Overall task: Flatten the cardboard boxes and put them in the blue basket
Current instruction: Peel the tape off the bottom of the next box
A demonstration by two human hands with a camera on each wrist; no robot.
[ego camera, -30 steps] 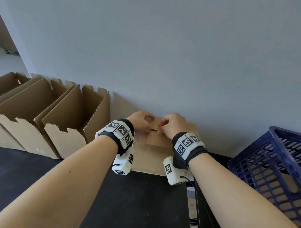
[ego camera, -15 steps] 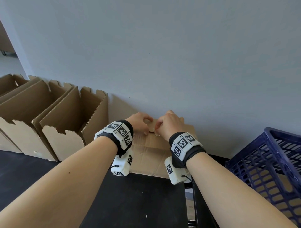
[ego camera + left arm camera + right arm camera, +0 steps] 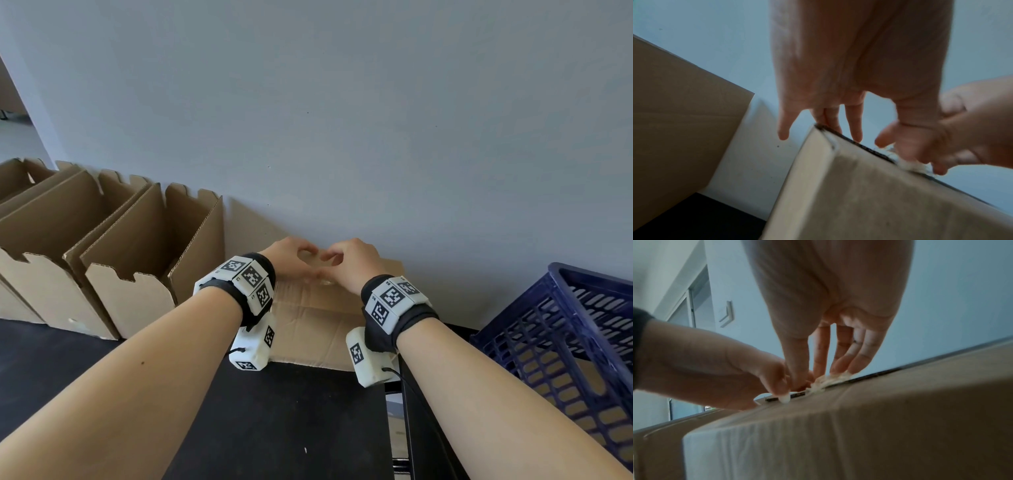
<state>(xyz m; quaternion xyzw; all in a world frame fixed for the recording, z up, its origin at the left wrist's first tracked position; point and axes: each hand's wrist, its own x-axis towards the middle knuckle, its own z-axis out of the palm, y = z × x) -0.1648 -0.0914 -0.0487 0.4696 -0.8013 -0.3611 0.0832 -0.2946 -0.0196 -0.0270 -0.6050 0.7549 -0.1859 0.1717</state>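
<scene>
A person leans over a black table (image 3: 291, 428) set against a pale grey wall (image 3: 342, 102). Both bare forearms reach toward the table's far edge, where a closed cardboard box (image 3: 318, 325) stands close to the wall. The left hand (image 3: 291, 258) and the right hand (image 3: 352, 263) meet, touching, at the middle of the box's top far edge. The left hand pinches the top seam with thumb and forefinger while its other fingers hang straight behind the edge. The right hand's fingers and thumb are drawn together on a crumpled strip of whitish tape (image 3: 828, 381) at the same seam. Each wrist carries a black band with white marker blocks. Along the far-left edge of the table stand several open cardboard boxes (image 3: 144, 267), upright and side by side. The blue basket (image 3: 565, 342) sits off the table's right side, tilted.
</scene>
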